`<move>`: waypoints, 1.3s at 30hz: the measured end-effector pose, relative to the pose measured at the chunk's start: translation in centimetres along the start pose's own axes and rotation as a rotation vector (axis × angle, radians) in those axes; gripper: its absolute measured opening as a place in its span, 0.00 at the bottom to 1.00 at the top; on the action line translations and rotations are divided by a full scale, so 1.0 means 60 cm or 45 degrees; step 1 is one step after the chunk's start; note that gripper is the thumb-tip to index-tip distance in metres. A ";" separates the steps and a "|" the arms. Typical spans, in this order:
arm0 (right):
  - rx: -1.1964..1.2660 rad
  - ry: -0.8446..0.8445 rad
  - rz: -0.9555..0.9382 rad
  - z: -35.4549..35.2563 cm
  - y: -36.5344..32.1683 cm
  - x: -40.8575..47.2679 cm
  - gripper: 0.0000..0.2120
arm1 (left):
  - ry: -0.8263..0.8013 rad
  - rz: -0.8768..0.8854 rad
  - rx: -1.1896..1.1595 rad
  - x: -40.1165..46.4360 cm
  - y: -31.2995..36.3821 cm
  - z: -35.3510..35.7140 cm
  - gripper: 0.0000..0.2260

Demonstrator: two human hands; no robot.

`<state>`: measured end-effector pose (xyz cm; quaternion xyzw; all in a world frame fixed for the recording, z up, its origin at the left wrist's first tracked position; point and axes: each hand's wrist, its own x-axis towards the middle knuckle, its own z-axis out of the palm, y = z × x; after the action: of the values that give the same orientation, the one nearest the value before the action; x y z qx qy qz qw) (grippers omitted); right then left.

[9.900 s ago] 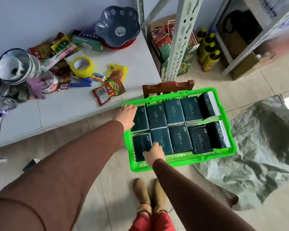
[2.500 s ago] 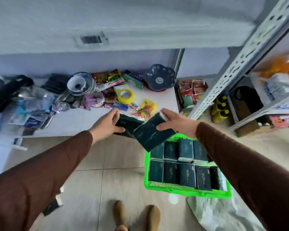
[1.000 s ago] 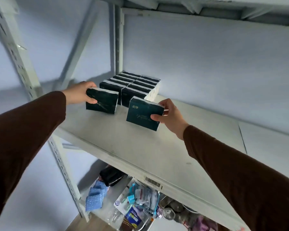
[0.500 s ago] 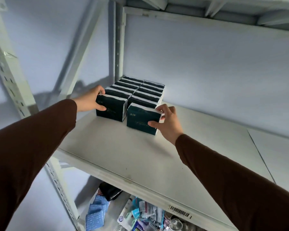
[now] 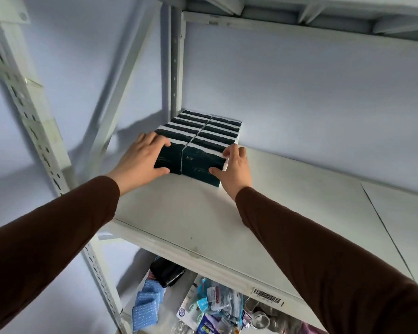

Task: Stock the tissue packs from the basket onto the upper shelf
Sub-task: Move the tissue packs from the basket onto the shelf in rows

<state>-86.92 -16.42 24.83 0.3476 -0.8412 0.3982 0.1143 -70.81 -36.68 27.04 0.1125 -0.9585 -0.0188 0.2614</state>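
My left hand (image 5: 140, 157) and right hand (image 5: 234, 165) each grip a front pack (image 5: 198, 162) against the rows (image 5: 210, 131) on the shelf (image 5: 203, 213); basket unseen, so remaining stock unknown.

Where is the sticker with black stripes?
The white barcode sticker is on the white upper shelf's front edge, lower right, below the person's right sleeve.

Almost nothing could be read. The front tissue pack (image 5: 201, 167) carried pale printed characters and a thin script line, too small to make out. A barcode label (image 5: 267, 296) with tiny digits sat on the shelf edge (image 5: 217, 263). Packets (image 5: 217, 309) below showed print, unreadable.
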 end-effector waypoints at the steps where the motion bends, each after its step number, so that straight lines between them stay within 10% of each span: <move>1: -0.010 0.003 0.005 0.002 -0.003 0.001 0.22 | -0.010 0.022 -0.003 -0.005 0.005 0.000 0.25; 14: 0.072 -0.148 -0.003 -0.032 0.002 -0.034 0.32 | -0.252 0.102 -0.003 -0.044 0.121 0.009 0.15; 21: 0.053 -0.168 -0.033 -0.185 0.054 -0.146 0.22 | -0.282 0.107 -0.073 -0.059 0.254 0.008 0.17; 39: -0.139 0.026 0.264 -0.755 0.394 -0.727 0.12 | -0.202 0.599 -0.632 -0.298 0.999 0.067 0.14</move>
<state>-74.77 49.49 20.18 0.2478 -0.8919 0.3649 0.1000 -70.20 25.62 20.36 -0.1802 -0.9417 -0.1992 0.2028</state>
